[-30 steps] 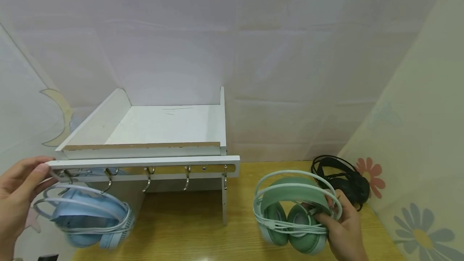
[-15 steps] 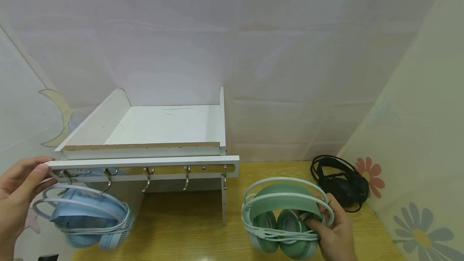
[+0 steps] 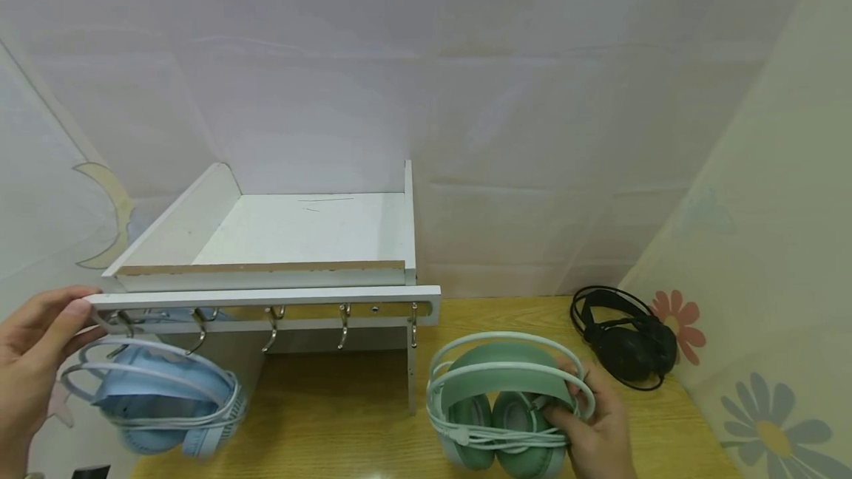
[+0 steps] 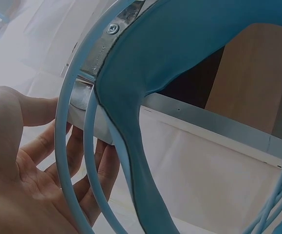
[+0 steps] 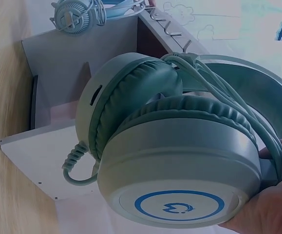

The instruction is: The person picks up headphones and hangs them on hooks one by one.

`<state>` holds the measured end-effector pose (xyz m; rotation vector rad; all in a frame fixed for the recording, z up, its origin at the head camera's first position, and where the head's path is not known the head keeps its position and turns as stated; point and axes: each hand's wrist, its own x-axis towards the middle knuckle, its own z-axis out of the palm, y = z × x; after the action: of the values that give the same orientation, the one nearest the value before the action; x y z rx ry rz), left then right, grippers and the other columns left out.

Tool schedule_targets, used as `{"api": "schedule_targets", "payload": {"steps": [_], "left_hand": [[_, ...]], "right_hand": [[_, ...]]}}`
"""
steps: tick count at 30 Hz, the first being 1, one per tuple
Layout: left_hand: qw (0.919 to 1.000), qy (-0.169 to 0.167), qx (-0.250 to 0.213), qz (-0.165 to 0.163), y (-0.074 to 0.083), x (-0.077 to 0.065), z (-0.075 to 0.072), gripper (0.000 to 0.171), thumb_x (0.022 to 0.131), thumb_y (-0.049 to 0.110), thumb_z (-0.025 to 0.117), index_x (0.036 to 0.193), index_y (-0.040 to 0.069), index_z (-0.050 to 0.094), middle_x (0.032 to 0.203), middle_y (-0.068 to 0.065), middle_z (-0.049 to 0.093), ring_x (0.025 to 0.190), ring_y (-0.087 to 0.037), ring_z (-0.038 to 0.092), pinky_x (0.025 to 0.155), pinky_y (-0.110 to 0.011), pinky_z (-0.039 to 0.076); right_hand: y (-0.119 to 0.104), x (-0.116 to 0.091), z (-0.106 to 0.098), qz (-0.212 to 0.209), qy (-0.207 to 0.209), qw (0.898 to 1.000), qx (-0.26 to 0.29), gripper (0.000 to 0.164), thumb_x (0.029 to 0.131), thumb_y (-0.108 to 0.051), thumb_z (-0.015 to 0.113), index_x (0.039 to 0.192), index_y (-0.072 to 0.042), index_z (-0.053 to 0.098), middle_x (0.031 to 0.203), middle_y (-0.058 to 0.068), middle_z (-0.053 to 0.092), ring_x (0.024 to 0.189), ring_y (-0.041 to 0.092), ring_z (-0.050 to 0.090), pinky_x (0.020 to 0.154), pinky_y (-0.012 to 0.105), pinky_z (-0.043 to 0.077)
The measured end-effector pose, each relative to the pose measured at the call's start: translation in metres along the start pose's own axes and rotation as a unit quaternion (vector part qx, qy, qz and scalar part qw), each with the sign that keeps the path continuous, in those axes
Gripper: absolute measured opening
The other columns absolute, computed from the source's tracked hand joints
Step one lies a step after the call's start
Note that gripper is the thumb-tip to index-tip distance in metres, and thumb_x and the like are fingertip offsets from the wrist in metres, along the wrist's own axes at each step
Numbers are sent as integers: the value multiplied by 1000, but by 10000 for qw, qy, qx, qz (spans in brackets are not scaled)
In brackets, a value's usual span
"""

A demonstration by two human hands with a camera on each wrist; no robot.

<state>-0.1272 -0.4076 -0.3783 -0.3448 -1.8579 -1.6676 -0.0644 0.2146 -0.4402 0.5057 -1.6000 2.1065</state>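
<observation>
My left hand (image 3: 40, 361) pinches the left end of a white hook rail (image 3: 266, 296), thumb at its front edge and fingers behind. Light blue headphones (image 3: 160, 390), their cable wrapped round them, hang from the rail's leftmost hooks; the left wrist view shows their headband (image 4: 126, 97) close by the fingers. Green headphones (image 3: 502, 375), also bound with their own cable, are in my right hand (image 3: 595, 420), gripped by the right side. Their round ear cup (image 5: 179, 170) fills much of the right wrist view. They are held to the right of the rail.
The rail runs along the front of a white shelf (image 3: 313, 228) on a wooden table (image 3: 333, 405). Several metal hooks (image 3: 343, 327) on it hold nothing. Black headphones (image 3: 632, 346) lie at the table's back right, beside a flowered cloth (image 3: 765, 279).
My right hand has moved left and slightly down with the green headphones, towards the shelf. The left hand, the rail and the blue headphones stay put.
</observation>
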Motion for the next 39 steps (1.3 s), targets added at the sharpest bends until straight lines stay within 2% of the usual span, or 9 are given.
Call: {"api": "schedule_targets", "payload": {"steps": [4,7,10,14,18,24,29,34,39], "left_hand": [[10000,-6,-75,30,-3,1,-1,28,106,-14,51,131,-14,63,112,1,75,97,-1,76,84,-8,59],[9999,1,-158,26,-4,1,-2,28,105,-15,51,131,-16,62,112,0,75,97,-2,77,84,-9,60],[10000,3,-78,7,-3,2,-2,28,105,-15,51,131,-16,62,112,1,75,97,-1,77,84,-9,59],[10000,22,79,-33,-2,2,-3,28,106,-14,51,131,-14,63,111,2,75,96,0,76,84,-8,59],[9999,46,71,-55,-2,3,-2,28,106,-14,51,131,-13,63,110,2,75,95,0,76,83,-8,59],[9996,78,-272,-75,-4,2,-2,27,105,-15,52,129,-14,64,110,0,76,95,-3,77,83,-10,60],[9990,42,-436,-76,-1,1,0,27,105,-15,52,128,-14,64,109,-1,77,95,-3,77,82,-11,61],[9992,41,-396,-47,-1,1,1,27,104,-16,52,128,-15,64,110,0,77,95,-3,77,82,-10,61],[9993,50,-375,-62,0,0,1,27,105,-15,52,128,-13,65,110,0,77,95,-2,77,82,-10,60]], "right_hand": [[-1,1,6,-11,-88,9997,-228,51,68,42,48,102,4,55,111,1,68,96,7,65,82,20,59],[-3,1,12,159,-89,9982,-578,47,69,39,51,97,1,50,106,-5,66,93,4,62,80,19,57],[-2,1,17,228,-114,9978,-619,44,69,38,52,94,2,46,104,-6,65,91,5,59,79,19,55],[2,0,22,191,-98,9986,-485,43,69,38,52,95,5,48,102,-2,64,90,8,57,75,23,53],[4,0,26,248,-41,9978,-606,43,68,38,54,94,4,48,98,-2,63,89,9,56,74,24,52],[3,0,31,420,-51,9966,-714,43,70,36,55,96,2,51,99,-4,61,92,8,56,78,20,54],[0,-1,36,711,129,9928,-951,41,72,34,59,93,-1,55,105,-3,70,95,8,58,79,20,54],[2,-4,38,717,89,9938,-839,43,71,34,58,95,-2,56,113,-2,73,96,8,61,81,20,55],[7,-5,40,483,-150,9969,-604,46,70,35,57,97,-2,56,117,-2,73,96,8,59,81,19,54]]}}
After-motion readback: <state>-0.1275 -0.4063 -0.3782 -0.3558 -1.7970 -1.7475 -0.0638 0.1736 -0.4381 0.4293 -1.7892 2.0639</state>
